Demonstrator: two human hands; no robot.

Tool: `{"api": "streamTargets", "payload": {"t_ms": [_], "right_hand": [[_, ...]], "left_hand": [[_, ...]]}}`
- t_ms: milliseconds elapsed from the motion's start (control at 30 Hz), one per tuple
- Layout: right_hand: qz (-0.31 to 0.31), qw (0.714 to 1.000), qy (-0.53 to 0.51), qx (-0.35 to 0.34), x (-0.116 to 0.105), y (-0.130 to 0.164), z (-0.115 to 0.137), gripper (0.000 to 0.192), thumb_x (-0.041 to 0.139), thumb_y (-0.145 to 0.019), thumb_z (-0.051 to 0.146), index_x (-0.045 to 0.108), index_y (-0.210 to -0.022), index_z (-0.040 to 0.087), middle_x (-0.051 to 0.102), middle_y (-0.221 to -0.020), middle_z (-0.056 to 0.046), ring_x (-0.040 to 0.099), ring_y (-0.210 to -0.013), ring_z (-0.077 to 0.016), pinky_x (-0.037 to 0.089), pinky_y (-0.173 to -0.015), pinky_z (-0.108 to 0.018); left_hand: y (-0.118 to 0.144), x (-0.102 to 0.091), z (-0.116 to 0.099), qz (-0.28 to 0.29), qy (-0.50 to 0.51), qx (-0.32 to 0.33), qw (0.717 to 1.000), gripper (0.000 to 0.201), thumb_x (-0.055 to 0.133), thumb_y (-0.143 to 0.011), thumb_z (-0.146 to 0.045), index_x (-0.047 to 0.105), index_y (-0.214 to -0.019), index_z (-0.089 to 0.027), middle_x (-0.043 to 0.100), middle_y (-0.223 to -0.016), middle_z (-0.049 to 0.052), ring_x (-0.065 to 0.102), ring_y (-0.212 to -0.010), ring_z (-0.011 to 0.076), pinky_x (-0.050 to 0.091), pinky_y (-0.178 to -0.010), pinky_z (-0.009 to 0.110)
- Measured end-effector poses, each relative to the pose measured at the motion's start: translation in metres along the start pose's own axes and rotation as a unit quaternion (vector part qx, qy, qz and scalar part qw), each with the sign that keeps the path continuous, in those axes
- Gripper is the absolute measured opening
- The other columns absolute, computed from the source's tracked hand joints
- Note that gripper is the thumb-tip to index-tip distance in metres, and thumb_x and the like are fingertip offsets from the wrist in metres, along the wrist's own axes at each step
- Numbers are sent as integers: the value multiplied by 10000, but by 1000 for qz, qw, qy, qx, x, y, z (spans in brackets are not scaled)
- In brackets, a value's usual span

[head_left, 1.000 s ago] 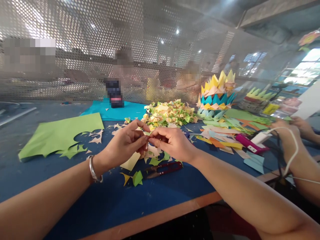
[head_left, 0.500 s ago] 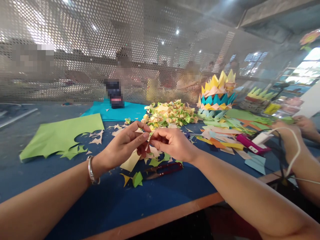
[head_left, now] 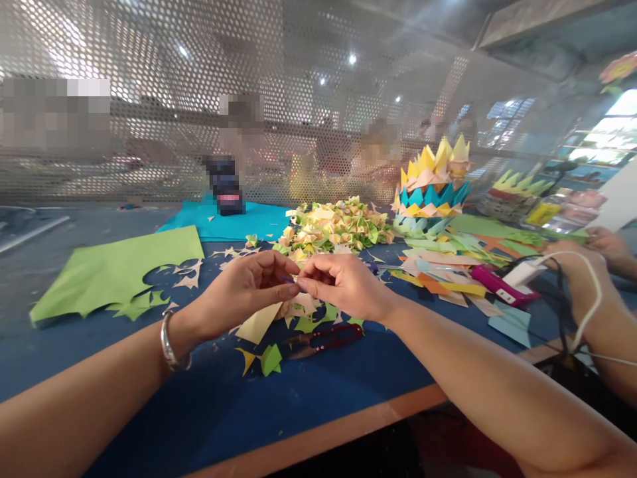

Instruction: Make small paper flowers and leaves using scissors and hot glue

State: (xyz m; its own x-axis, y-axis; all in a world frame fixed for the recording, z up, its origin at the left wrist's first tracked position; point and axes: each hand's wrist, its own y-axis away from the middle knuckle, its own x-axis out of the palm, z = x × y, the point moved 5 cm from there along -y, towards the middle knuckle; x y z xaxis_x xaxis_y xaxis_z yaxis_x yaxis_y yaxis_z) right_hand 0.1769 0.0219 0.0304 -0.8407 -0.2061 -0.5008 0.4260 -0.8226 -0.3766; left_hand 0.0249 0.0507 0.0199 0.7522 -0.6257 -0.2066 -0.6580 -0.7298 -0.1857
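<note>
Hands (head_left: 241, 290) (head_left: 347, 285), close together, mask some paper scraps (head_left: 304, 305); whether they grasp anything, I cannot tell.

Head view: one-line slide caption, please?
Left hand and right hand, close together over a blue table bearing paper offcuts, red-handled thread snips and heaped folded paper pieces.

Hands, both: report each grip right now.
Left hand: loosely curled; whether it holds anything cannot be told.
Right hand: closed in a pinch; anything held is hidden.
</note>
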Motion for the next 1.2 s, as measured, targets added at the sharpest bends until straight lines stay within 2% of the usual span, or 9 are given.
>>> {"api": "streamTargets", "payload": {"t_ms": [233, 433, 600, 867, 1067, 1200], "right_hand": [[4, 999, 32, 6, -1, 0, -1, 165, 627, -882, 263, 602, -753, 163, 544, -637, 33, 425, -555, -77, 327, -512, -247], [16, 998, 49, 19, 0, -2, -3, 213, 621, -895, 302, 605, -732, 167, 546, -612, 32, 427, -543, -80, 325, -517, -251], [24, 997, 69, 35, 0, -1, -4, 247, 609, -913, 317, 595, -717, 169, 549, -613, 27, 429, -550, -81, 329, -525, -253], [49, 993, 84, 60, -1, -1, -6, 205, 615, -913, 334, 688, -861, 149, 606, -646, 5, 484, -586, -98, 355, -558, -263], [47, 993, 93, 60, -3, -1, -8, 212, 636, -908, 314, 692, -797, 143, 637, -647, -4, 479, -561, -90, 347, -533, -264], [55, 992, 98, 58, -5, -1, -6, 217, 625, -922, 314, 701, -809, 146, 652, -646, -7, 467, -550, -88, 336, -529, -270]], "left_hand": [[0, 0, 2, -13, -20, 1, 1000, 205, 740, -813, -270, 621, -951, -176, 698, -831, -3, 682, -766, 134, 552, -702, 267], [1, -2, 5, -40, -97, -9, 994, 185, 738, -797, -343, 663, -821, -176, 684, -693, -20, 623, -630, 112, 482, -602, 235], [2, -2, 3, -33, -142, -9, 989, 167, 686, -817, -355, 668, -796, -191, 680, -641, -29, 611, -583, 111, 449, -565, 229], [-1, -6, 5, -36, -201, -6, 979, 213, 626, -838, -406, 648, -838, -194, 699, -696, 0, 637, -634, 156, 486, -598, 272], [5, -8, -8, -68, -335, 12, 940, 188, 589, -859, -370, 680, -830, -208, 698, -719, 2, 601, -656, 162, 456, -610, 283], [4, -7, -9, -57, -328, 24, 943, 209, 574, -884, -390, 670, -857, -208, 696, -740, 2, 597, -665, 156, 446, -610, 276]]}}
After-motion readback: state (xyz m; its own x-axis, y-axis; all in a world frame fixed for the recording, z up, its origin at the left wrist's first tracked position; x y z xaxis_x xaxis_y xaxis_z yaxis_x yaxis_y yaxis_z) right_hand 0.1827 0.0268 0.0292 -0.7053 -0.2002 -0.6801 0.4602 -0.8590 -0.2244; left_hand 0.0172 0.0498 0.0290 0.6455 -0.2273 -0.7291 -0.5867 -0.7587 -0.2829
